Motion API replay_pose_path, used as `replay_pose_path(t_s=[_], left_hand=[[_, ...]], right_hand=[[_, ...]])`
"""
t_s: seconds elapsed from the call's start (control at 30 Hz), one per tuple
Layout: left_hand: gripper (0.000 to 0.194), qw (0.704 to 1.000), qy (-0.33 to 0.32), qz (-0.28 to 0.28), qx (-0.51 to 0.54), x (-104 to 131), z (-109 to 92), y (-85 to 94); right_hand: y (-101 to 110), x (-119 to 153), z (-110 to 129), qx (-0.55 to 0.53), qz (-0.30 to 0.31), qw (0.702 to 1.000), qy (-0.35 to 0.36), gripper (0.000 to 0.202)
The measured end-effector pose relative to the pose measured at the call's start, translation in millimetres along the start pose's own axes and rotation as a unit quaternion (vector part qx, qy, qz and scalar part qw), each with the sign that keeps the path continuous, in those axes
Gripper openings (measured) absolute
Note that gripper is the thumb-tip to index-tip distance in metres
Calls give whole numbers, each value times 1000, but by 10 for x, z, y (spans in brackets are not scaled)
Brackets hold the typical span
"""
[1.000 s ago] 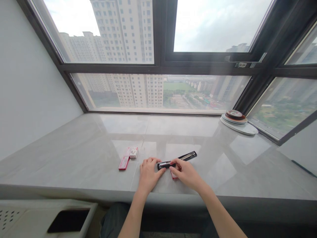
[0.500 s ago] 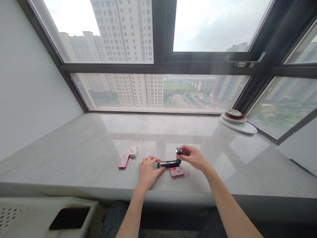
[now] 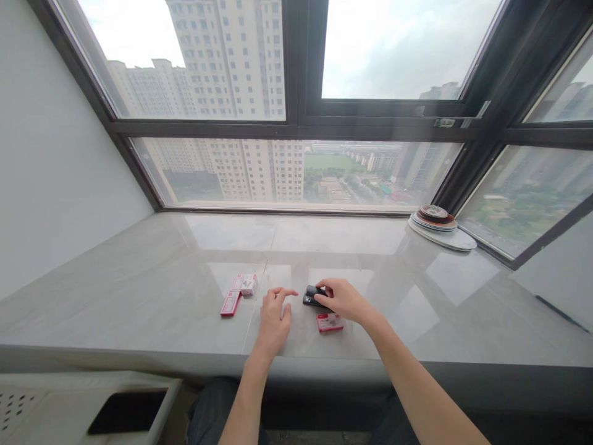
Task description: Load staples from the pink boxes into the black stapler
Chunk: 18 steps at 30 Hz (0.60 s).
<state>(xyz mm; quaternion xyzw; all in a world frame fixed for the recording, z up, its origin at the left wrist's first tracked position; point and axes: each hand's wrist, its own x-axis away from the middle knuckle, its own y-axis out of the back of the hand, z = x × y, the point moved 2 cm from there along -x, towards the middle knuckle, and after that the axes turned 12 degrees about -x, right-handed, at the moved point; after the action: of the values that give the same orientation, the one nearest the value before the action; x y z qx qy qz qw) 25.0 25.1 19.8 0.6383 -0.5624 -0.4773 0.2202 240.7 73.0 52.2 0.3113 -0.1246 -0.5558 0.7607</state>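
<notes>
A black stapler (image 3: 313, 295) lies on the pale counter with its top arm folded down. My right hand (image 3: 341, 299) wraps its fingers and thumb over the stapler's right end, which it hides. Left of the stapler, with a gap between them, my left hand (image 3: 275, 318) is raised slightly with fingers apart and nothing in them. Just below the stapler a small red-and-white box (image 3: 330, 322) lies flat. Farther left sit a red-edged flat box (image 3: 230, 304) and a white-and-pink small box (image 3: 249, 284), close together.
The glossy tiled counter (image 3: 152, 296) runs along a dark-framed window (image 3: 296, 128). A stack of plates (image 3: 434, 224) stands in its back right corner. Below the front edge at left is a white plastic surface (image 3: 60, 420) with a black phone-like slab (image 3: 127, 413).
The stapler's raised top arm has come down and the stapler is now shut. My left hand has let go of its left end and drawn back; my right hand now covers the right end.
</notes>
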Motion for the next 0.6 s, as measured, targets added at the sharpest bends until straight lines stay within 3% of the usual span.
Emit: replay_pose_path(t_s=[0.1,0.17,0.23,0.3,0.4,0.5,0.6], left_hand=[[71,989,-129,71,32,-9,-309,15],[76,964,-219,145,36,-19,-512,-32],[76,946,-258,192,35,-45,-607,-71],[74,945,-248,208,34,-86,-556,-67],[71,962,-183,202,28,-132,-276,33],[68,976,-106,187,23,-110,18,138],[73,984,-56,164,32,-38,117,127]], right_hand=[[159,17,-255,4,-60,997,-44,37],[233,39,-419,-2,-91,993,-74,43],[281,92,-544,-24,-120,988,-94,49],[296,186,-621,-65,-142,983,-100,53],[238,380,-679,-162,-151,968,-115,57],[76,562,-683,-284,-128,938,-154,61],[-128,646,-606,-329,-121,922,-165,64]])
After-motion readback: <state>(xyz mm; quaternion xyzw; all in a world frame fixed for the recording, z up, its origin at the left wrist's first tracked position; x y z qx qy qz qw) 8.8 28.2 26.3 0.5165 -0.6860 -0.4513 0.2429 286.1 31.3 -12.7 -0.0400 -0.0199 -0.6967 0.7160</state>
